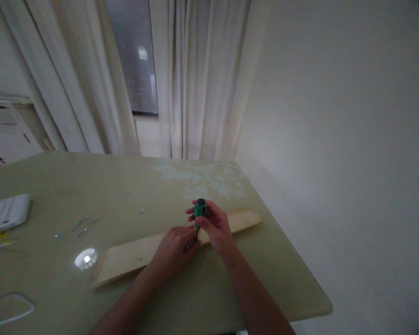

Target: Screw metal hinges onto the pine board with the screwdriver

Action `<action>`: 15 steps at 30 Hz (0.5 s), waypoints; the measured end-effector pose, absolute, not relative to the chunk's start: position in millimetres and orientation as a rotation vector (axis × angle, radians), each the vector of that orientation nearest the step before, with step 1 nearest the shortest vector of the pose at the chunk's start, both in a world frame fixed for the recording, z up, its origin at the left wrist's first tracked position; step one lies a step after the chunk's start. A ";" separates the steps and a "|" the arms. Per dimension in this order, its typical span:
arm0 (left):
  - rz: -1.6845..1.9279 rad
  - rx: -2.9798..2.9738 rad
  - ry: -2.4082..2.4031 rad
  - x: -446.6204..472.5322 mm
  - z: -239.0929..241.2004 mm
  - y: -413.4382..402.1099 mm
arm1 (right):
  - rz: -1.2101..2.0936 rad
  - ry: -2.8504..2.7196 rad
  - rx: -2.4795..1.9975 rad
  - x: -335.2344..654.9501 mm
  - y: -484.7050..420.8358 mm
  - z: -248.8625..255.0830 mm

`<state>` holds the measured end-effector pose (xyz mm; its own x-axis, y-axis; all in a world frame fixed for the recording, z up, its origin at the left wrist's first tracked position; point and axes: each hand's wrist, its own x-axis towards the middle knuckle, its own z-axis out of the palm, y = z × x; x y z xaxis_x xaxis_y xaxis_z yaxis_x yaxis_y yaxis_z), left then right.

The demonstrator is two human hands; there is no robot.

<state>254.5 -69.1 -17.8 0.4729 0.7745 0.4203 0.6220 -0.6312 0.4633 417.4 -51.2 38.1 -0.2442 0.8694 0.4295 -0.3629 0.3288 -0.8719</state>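
A long pale wooden board (132, 255) lies at a slant across the table. My right hand (216, 228) is closed round the handle of a green and black screwdriver (200, 208), which stands almost upright with its tip pointing down at the board. Close by the tip, my left hand (176, 244) rests on the board with its fingers drawn together. Whatever those fingers hold at the shaft's end is too dark and small to make out. Several small metal pieces (79, 223) are scattered on the tabletop left of the board.
The table (101, 186) has a greenish cover with a pale leaf pattern. At the left are a white box-like device (10, 211) and a white cable (30, 302). A wall (335, 139) borders the right side; curtains (209, 93) hang behind, and a cabinet (10, 135) stands back left.
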 end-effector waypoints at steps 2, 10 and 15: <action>0.893 2.475 1.210 254.1 -20.6 -68.1 | 1.139 -1.320 -0.573 412.9 -50.7 35.6; 0.899 2.473 1.174 252.3 -18.8 -68.3 | 1.284 -1.357 -0.444 415.7 -54.0 37.1; 0.900 2.484 1.183 254.1 -13.7 -69.2 | 1.341 -1.318 -0.459 416.7 -52.4 37.3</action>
